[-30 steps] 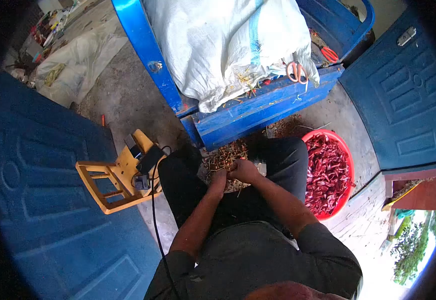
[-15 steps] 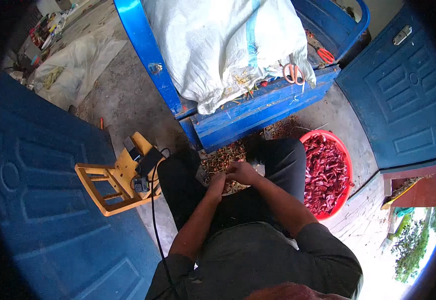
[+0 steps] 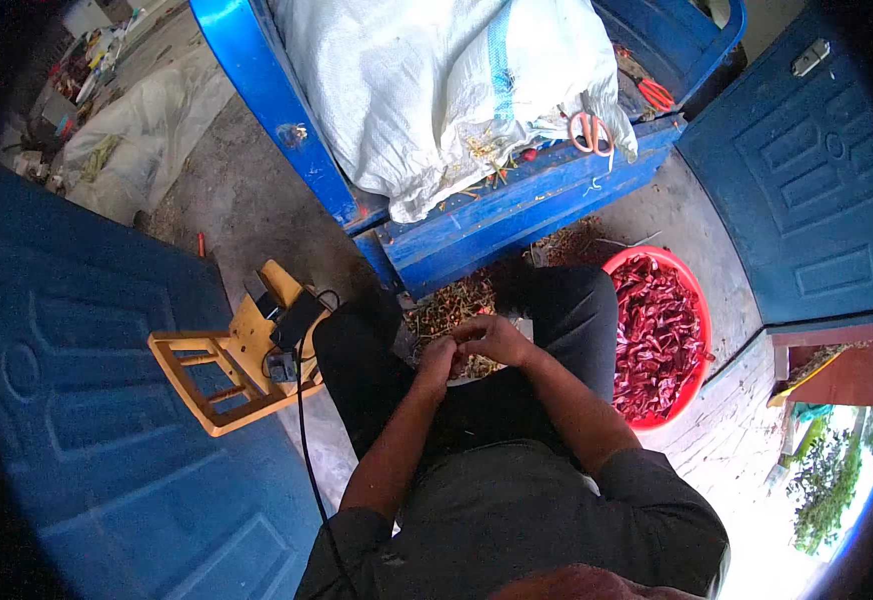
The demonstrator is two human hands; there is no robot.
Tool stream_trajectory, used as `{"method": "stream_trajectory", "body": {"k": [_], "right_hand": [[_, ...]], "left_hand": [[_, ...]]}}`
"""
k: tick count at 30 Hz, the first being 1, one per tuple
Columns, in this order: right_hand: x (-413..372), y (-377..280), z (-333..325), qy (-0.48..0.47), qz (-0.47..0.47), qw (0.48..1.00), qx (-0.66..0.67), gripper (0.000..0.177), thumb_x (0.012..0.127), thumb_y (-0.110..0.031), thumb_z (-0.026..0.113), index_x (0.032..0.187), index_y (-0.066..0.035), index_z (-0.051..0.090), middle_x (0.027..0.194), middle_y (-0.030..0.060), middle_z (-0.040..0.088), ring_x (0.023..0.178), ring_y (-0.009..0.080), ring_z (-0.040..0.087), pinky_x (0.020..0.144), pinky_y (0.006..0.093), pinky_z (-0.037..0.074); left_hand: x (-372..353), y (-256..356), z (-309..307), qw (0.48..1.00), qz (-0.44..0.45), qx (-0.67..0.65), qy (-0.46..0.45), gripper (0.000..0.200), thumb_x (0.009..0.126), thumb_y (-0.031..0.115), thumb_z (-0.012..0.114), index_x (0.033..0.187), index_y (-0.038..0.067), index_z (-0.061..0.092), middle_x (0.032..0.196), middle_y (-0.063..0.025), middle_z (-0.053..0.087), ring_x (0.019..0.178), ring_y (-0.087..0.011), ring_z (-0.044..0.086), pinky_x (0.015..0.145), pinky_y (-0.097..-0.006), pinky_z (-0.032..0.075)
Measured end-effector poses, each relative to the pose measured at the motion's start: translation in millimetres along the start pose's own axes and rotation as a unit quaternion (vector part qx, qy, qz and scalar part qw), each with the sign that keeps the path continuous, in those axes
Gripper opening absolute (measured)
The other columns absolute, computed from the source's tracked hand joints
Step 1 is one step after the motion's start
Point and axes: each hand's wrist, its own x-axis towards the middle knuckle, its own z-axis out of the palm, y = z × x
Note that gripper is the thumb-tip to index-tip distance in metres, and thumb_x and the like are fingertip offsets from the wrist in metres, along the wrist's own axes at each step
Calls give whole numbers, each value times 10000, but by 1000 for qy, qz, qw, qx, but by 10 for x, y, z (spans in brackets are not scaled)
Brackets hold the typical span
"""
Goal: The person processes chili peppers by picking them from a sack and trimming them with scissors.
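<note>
My left hand (image 3: pixel 437 362) and my right hand (image 3: pixel 495 338) meet between my knees, fingertips together. Both have their fingers curled in a pinch; anything between them is too small to make out. Below and just past them lies a heap of chilli stems and small red bits (image 3: pixel 453 308), partly covered by my hands and legs. To the right of my knee stands a red tub (image 3: pixel 705 340) full of dried red chillies (image 3: pixel 655 345).
Ahead is a blue metal cart (image 3: pixel 517 235) with a white woven sack (image 3: pixel 387 90), pink-handled scissors (image 3: pixel 589 133) and red-handled scissors (image 3: pixel 655 95). A wooden chair (image 3: pixel 222 385) carrying black devices and a cable stands left. Blue doors (image 3: pixel 87 370) flank both sides.
My hands stay together, with the right hand slightly raised and its fingers more arched over the left. The view has shifted a little.
</note>
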Motion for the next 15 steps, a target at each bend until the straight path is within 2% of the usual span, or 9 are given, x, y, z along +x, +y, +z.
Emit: {"method": "stream_trajectory", "body": {"k": [2, 4, 6, 7, 9, 11, 13, 14, 15], "right_hand": [[-59, -37, -75, 15, 32, 999, 29, 237, 853, -117, 766, 1082, -62, 734, 980, 60, 713, 898, 150, 663, 746, 310, 529], [-89, -101, -111, 30, 61, 996, 55, 204, 858, -111, 766, 1055, -62, 743, 961, 49, 713, 884, 138, 658, 735, 313, 527], [-134, -147, -70, 103, -23, 993, 57, 139, 848, -83, 769, 986, -64, 755, 917, 32, 702, 853, 121, 652, 707, 315, 519], [-157, -263, -66, 103, -23, 993, 56, 139, 848, -83, 769, 986, -64, 755, 917, 32, 702, 853, 121, 652, 707, 315, 519], [-230, -460, -40, 135, -146, 957, -209, 146, 879, -71, 731, 1019, -31, 731, 924, 77, 707, 904, 179, 678, 781, 343, 549], [-260, -502, -25, 155, -184, 943, -232, 147, 882, -82, 734, 1022, -38, 735, 935, 81, 706, 922, 188, 677, 787, 347, 546], [-209, -406, 21, 173, -222, 925, -255, 148, 885, -94, 737, 1025, -46, 738, 946, 86, 705, 940, 196, 676, 792, 351, 543], [-132, -235, 79, 205, -144, 963, -105, 164, 888, -134, 744, 1027, -46, 739, 934, 79, 707, 947, 190, 671, 788, 345, 538], [-84, -77, 116, 231, -60, 970, 46, 188, 891, -175, 751, 1029, -47, 740, 921, 72, 708, 954, 184, 666, 783, 339, 533]], "left_hand": [[1, 31, 4, 997, 10, 3, -74, 230, 968, 248, 472, 889, 80, 609, 689, -6, 536, 521, -105, 453, 462, -280, 324], [48, 61, -13, 994, 4, 19, -103, 233, 983, 286, 472, 912, 108, 603, 725, 6, 554, 570, -95, 471, 497, -277, 358], [88, 50, -13, 991, -3, 35, -131, 236, 998, 325, 472, 934, 136, 598, 762, 19, 572, 619, -85, 488, 532, -274, 391], [113, 25, -5, 992, 5, 20, -128, 238, 998, 337, 482, 940, 138, 600, 758, 25, 562, 613, -85, 482, 527, -272, 375], [117, 1, 8, 992, 10, 5, -125, 241, 997, 348, 492, 946, 140, 603, 755, 32, 552, 607, -85, 477, 521, -271, 359], [82, 15, 24, 993, 22, -62, -99, 235, 965, 295, 514, 908, 95, 624, 697, 0, 553, 525, -107, 467, 474, -276, 341], [18, 134, 77, 994, 16, -57, -91, 238, 967, 299, 513, 901, 97, 620, 694, 0, 550, 521, -106, 458, 474, -280, 337], [-3, 162, 91, 995, 12, -54, -84, 242, 970, 304, 512, 894, 100, 617, 691, 0, 547, 517, -105, 449, 474, -283, 334], [-6, 152, 84, 995, 10, -54, -84, 242, 970, 304, 512, 894, 100, 617, 691, 0, 547, 517, -105, 449, 474, -283, 334]]}}
